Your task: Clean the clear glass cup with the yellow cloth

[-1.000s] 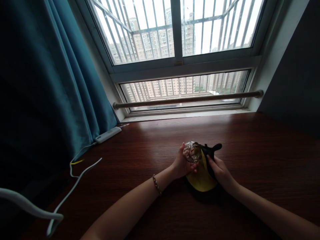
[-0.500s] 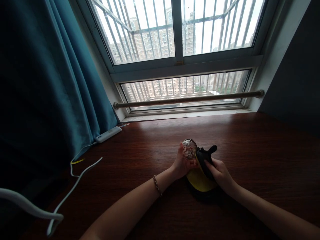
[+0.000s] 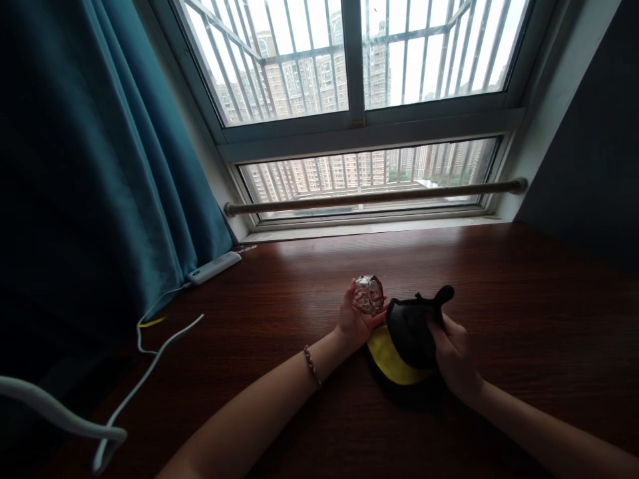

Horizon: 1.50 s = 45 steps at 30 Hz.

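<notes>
My left hand (image 3: 353, 321) holds a small clear cut-glass bottle (image 3: 368, 295) upright above the dark wooden table (image 3: 524, 299). A beaded bracelet (image 3: 313, 366) circles that wrist. Just to the right lies a black and yellow soft pouch (image 3: 404, 339) with a black tab sticking up at its far end. My right hand (image 3: 455, 358) grips the pouch's black upper flap. The bottle is beside the pouch's left edge, outside it.
A white power strip (image 3: 214, 268) lies at the table's back left, with white cables (image 3: 150, 346) trailing toward the near left. A teal curtain (image 3: 100, 166) hangs on the left. A barred window and a horizontal rail (image 3: 374, 197) run along the back.
The bottle has moved left, away from the pouch's opening. My right hand has shifted right and pulled the black flap over the yellow lining.
</notes>
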Each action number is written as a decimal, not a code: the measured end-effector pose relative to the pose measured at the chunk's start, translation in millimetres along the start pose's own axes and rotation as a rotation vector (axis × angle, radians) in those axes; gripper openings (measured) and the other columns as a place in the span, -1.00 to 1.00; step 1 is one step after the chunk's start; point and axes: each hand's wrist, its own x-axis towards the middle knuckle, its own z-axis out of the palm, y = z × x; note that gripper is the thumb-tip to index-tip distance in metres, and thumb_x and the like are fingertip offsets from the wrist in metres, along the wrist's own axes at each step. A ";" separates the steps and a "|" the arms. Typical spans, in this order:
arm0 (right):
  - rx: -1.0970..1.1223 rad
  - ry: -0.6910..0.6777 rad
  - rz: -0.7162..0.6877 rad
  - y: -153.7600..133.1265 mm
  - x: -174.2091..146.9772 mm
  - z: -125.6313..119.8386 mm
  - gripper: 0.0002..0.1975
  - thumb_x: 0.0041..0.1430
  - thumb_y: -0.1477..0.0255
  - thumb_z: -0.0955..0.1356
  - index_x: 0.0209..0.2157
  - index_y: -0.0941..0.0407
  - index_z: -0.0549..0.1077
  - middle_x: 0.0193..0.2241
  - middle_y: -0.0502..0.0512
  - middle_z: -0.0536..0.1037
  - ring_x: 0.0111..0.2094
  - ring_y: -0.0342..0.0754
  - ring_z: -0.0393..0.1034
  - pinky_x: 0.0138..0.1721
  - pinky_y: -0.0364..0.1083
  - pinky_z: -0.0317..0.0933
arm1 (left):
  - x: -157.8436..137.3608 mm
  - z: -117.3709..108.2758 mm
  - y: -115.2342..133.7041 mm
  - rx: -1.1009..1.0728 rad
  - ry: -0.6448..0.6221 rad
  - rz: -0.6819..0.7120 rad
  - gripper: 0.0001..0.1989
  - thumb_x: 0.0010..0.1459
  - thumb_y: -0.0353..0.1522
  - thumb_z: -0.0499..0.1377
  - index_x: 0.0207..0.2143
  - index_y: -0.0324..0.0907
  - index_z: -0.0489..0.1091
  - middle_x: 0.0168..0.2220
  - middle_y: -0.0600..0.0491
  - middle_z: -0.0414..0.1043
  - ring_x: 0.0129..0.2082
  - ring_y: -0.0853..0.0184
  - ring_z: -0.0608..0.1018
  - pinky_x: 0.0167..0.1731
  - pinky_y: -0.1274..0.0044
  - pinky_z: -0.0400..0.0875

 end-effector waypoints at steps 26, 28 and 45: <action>0.140 -0.140 0.110 23.6 18.0 6.0 -0.57 0.17 0.16 0.22 -0.08 0.20 0.30 -0.11 0.19 0.36 -0.09 0.13 0.23 -0.05 0.05 0.10 | -8.1 11.9 -13.7 0.417 -0.320 0.185 -0.46 -0.22 -0.56 0.30 -0.12 -0.28 0.25 -0.03 -0.13 0.19 0.03 0.12 0.18 0.02 0.40 0.09; 0.154 -0.134 0.106 22.2 16.9 6.1 -0.57 0.16 0.15 0.23 -0.10 0.19 0.31 -0.12 0.19 0.37 -0.10 0.13 0.24 -0.06 0.05 0.10 | -6.1 9.6 -13.3 0.441 -0.296 0.222 -0.44 -0.23 -0.56 0.31 -0.11 -0.25 0.24 -0.04 -0.12 0.21 0.01 0.12 0.22 -0.02 0.39 0.13; -0.070 -0.257 -0.244 -2.2 10.6 3.9 -0.64 0.23 0.29 0.15 0.01 0.13 0.23 -0.06 0.14 0.29 0.00 0.15 0.09 0.03 0.08 -0.04 | -12.8 9.8 -14.2 0.486 -0.194 0.175 -0.56 -0.12 -0.35 0.29 -0.19 -0.27 0.20 -0.18 -0.13 0.30 -0.18 0.17 0.38 -0.19 0.43 0.26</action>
